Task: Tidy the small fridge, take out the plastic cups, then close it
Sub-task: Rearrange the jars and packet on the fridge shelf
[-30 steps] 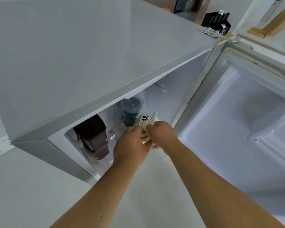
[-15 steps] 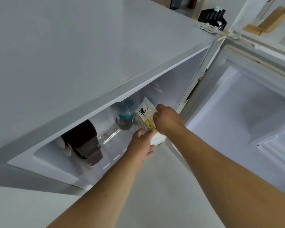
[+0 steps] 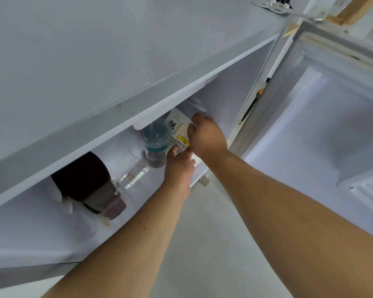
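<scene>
The small grey fridge (image 3: pixel 116 61) stands open, its door (image 3: pixel 323 130) swung out to the right. Inside, my right hand (image 3: pixel 207 136) grips the top of a white carton (image 3: pixel 178 127) with a yellow price sticker. My left hand (image 3: pixel 179 164) touches the carton's lower edge. Left of the carton stands a clear plastic cup with a teal lid (image 3: pixel 155 145). An empty clear plastic cup (image 3: pixel 131 175) lies on its side on the shelf. Farther left sits a lidded cup of dark drink (image 3: pixel 93 188), tilted.
The fridge's top overhangs and hides the back of the shelf. A white wrapped item (image 3: pixel 63 198) lies beside the dark cup. A metal hinge (image 3: pixel 274 5) sits at the top corner. Pale floor (image 3: pixel 202 244) lies below my arms.
Both hands have pushed the white carton deeper into the fridge, to the right of the teal-lidded cup. The view has moved lower and closer to the shelf.
</scene>
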Motion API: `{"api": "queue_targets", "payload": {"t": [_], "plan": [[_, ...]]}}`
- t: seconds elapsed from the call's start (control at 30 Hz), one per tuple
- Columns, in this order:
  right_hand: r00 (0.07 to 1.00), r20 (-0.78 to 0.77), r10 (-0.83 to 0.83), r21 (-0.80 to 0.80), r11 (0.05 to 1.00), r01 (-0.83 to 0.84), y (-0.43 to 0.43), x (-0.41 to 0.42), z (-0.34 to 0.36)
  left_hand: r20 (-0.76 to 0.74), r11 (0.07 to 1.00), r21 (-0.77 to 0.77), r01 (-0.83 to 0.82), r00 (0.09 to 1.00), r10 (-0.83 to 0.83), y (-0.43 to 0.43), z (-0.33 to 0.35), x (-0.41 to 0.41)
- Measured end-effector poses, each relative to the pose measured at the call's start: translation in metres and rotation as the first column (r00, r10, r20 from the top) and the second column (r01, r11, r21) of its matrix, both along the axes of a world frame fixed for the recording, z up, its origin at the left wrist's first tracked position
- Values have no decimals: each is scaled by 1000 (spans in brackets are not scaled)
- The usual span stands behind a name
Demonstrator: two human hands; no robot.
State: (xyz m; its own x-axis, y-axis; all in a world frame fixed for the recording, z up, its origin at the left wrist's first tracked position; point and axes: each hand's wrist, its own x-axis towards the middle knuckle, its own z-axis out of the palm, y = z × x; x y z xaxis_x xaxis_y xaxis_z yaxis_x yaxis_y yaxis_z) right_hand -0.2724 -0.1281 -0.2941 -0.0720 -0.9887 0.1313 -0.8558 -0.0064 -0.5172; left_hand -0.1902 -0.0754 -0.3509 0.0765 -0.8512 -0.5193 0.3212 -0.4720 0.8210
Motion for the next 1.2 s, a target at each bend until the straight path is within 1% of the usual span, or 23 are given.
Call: {"api": "queue_targets", "payload": {"t": [0.1, 0.2, 0.3, 0.37, 0.43, 0.47, 0.5, 0.53, 0.57, 0.6, 0.63, 0.67, 0.73, 0.77, 0.83, 0.93, 1.03, 1.2], "plan": [[1000, 5, 20, -23, 1000, -20, -6, 2, -3, 6, 1000, 11, -26, 1000, 26, -5, 4, 2], [999, 20, 32, 0, 999, -32, -9, 2, -4, 23, 999, 19, -35, 999, 35, -6, 9, 4], [993, 115, 12, 8, 1000, -13, -5, 1, -3, -3, 999, 32, 11, 1000, -10, -3, 12, 12], [990, 139, -19, -2, 1000, 19, 6, -1, -1, -5, 995, 68, 70, 998, -69, 2, 17, 23], [997, 63, -55, -72, 996, 59, 20, -2, 1, 72, 992, 107, 67, 995, -75, 13, 20, 37], [998, 13, -68, -133, 989, 69, 27, -2, 3, 156, 996, 83, 24, 987, -37, 18, 20, 45], [997, -10, -70, -196, 978, 67, 32, -1, 6, 275, 999, 25, -32, 961, 24, 23, 20, 52], [998, -1, -58, -230, 972, 57, 35, 2, 10, 386, 994, -50, -99, 916, 111, 27, 22, 59], [999, 34, -34, -222, 974, 40, 36, 6, 14, 431, 976, -116, -183, 876, 216, 30, 24, 65], [996, 91, -6, -173, 985, 22, 34, 11, 18, 416, 950, -161, -269, 854, 313, 29, 28, 70], [987, 161, 11, -97, 995, 5, 31, 18, 21, 368, 922, -176, -344, 846, 386, 27, 32, 73], [971, 240, 9, -18, 1000, -5, 28, 24, 24, 315, 902, -177, -394, 846, 431, 23, 37, 74], [921, 388, -35, 109, 994, -8, 23, 35, 28, 220, 883, -163, -440, 856, 468, 15, 42, 73], [904, 425, -57, 150, 989, -8, 21, 40, 28, 199, 881, -165, -444, 860, 471, 11, 42, 73], [900, 429, -75, 200, 980, -13, 17, 46, 26, 211, 887, -182, -423, 865, 456, 3, 41, 72], [898, 431, -87, 232, 973, -17, 12, 50, 24, 244, 889, -214, -404, 859, 450, -3, 42, 70], [880, 462, -113, 222, 975, 9, 15, 49, 24, 274, 893, -227, -389, 855, 441, 0, 48, 68], [840, 521, -151, 163, 984, 76, 47, 35, 14, 211, 893, -265, -363, 882, 421, 35, 52, 63]]}}
